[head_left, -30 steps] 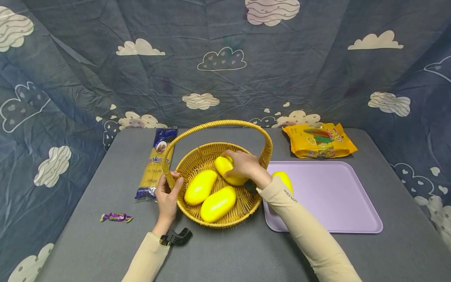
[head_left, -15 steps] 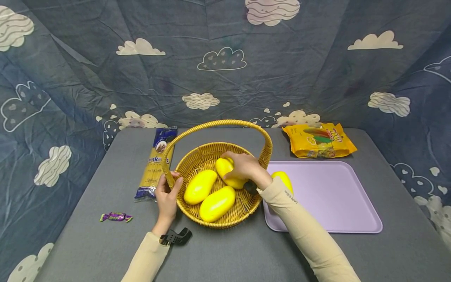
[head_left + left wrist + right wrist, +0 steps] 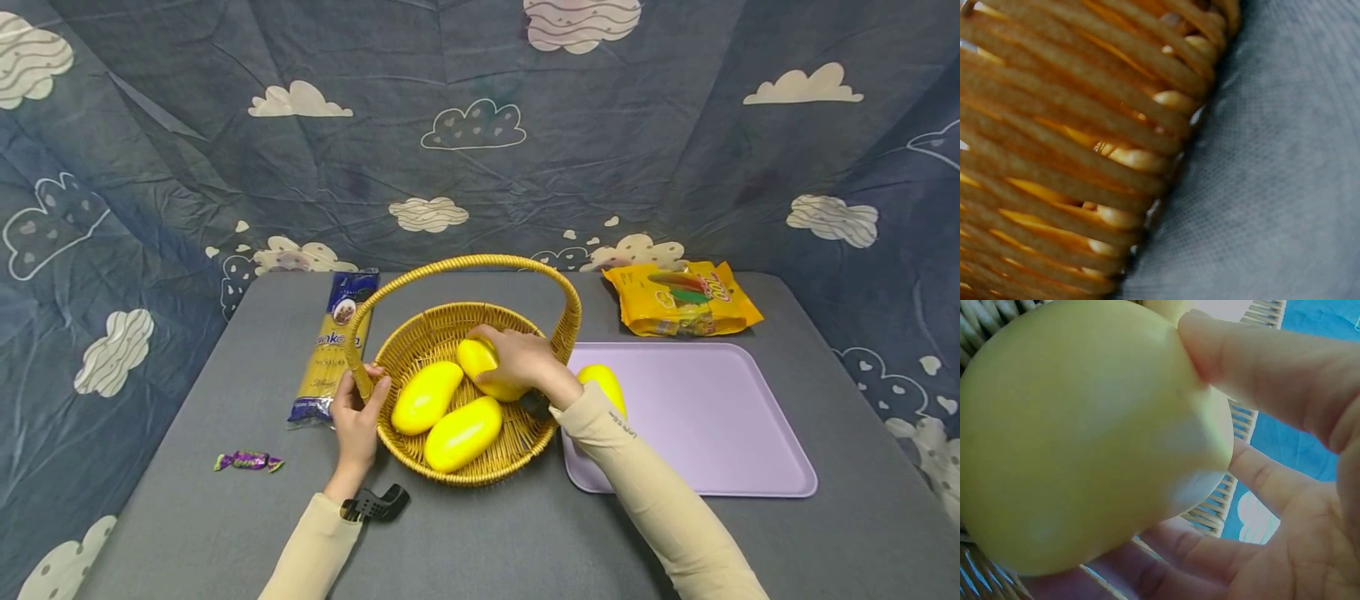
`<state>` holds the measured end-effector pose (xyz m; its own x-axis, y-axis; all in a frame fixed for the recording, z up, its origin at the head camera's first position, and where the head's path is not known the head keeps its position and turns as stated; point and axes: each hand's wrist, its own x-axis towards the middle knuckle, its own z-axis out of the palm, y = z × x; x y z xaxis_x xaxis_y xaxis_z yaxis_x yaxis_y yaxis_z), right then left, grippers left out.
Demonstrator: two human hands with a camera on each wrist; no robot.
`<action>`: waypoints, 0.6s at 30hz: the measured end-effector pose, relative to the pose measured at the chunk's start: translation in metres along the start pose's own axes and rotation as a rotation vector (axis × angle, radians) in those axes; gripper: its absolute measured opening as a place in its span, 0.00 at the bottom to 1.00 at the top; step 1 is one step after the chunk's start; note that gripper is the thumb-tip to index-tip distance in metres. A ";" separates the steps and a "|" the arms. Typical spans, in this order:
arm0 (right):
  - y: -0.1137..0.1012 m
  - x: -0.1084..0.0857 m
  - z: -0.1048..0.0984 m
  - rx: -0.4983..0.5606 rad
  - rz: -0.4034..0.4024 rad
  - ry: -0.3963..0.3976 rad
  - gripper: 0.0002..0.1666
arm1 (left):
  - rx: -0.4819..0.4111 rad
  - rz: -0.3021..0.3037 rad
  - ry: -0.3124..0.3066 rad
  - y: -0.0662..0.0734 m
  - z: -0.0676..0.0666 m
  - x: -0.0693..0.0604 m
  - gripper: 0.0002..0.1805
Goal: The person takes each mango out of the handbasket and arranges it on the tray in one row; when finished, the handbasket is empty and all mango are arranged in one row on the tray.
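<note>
A woven basket (image 3: 517, 454) with a tall arched handle stands mid-table. Inside it lie two yellow mangoes, the left mango (image 3: 427, 398) and the front mango (image 3: 463, 435), plus a third mango (image 3: 477, 358) at the back right. My right hand (image 3: 525, 358) grips that third mango, thumb on one side and fingers round the other, as the right wrist view shows. At the basket's left side my left hand (image 3: 357, 417) holds the rim by the handle's base, thumb inside. In the left wrist view only the basket's woven wall (image 3: 1072, 137) and grey cloth appear.
A lilac tray (image 3: 712, 417) lies right of the basket, with another mango (image 3: 602, 387) at its left edge, partly behind the right sleeve. A yellow packet (image 3: 682, 300) sits behind the tray. Left are a pasta packet (image 3: 322, 367) and a purple wrapped candy (image 3: 249, 461).
Almost nothing differs. The right hand stays on the back-right mango with only tiny shifts, and the left hand keeps its place on the basket.
</note>
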<state>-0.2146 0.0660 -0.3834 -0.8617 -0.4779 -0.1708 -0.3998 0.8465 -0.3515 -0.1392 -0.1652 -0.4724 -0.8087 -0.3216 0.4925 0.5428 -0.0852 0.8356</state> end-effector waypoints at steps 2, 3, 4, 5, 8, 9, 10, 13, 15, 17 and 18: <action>0.001 -0.001 0.000 0.000 -0.007 0.011 0.37 | -0.002 0.003 0.002 -0.001 0.000 0.000 0.10; 0.002 -0.001 0.000 -0.001 -0.010 0.017 0.37 | 0.001 0.006 0.003 -0.001 0.000 0.000 0.10; 0.002 -0.002 0.000 -0.001 -0.012 0.021 0.37 | -0.001 0.006 0.003 -0.001 0.000 0.000 0.10; 0.002 -0.003 -0.001 0.002 -0.012 0.022 0.37 | -0.006 0.007 0.001 -0.002 0.000 0.000 0.10; 0.001 -0.006 -0.003 0.003 -0.015 0.035 0.37 | -0.006 0.008 -0.002 -0.002 0.001 0.000 0.10; 0.001 -0.007 -0.004 0.005 -0.017 0.043 0.37 | -0.003 0.009 -0.002 -0.002 0.001 0.000 0.10; 0.000 -0.008 -0.006 0.010 -0.018 0.051 0.37 | -0.005 0.009 -0.002 -0.001 0.001 0.000 0.10; -0.002 -0.012 -0.010 0.025 -0.025 0.085 0.38 | 0.001 0.008 0.003 -0.001 0.001 0.000 0.10; -0.002 -0.014 -0.012 0.040 -0.029 0.102 0.39 | 0.002 0.004 0.004 0.000 0.001 0.000 0.10; -0.003 -0.017 -0.013 0.051 -0.036 0.122 0.39 | 0.003 -0.001 0.002 0.001 0.001 0.000 0.10; -0.003 -0.018 -0.014 0.056 -0.040 0.131 0.39 | 0.000 -0.005 -0.001 0.001 0.001 0.000 0.10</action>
<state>-0.2023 0.0753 -0.3666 -0.8804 -0.4729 -0.0350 -0.4197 0.8114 -0.4068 -0.1389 -0.1645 -0.4714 -0.8116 -0.3201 0.4887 0.5387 -0.0865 0.8381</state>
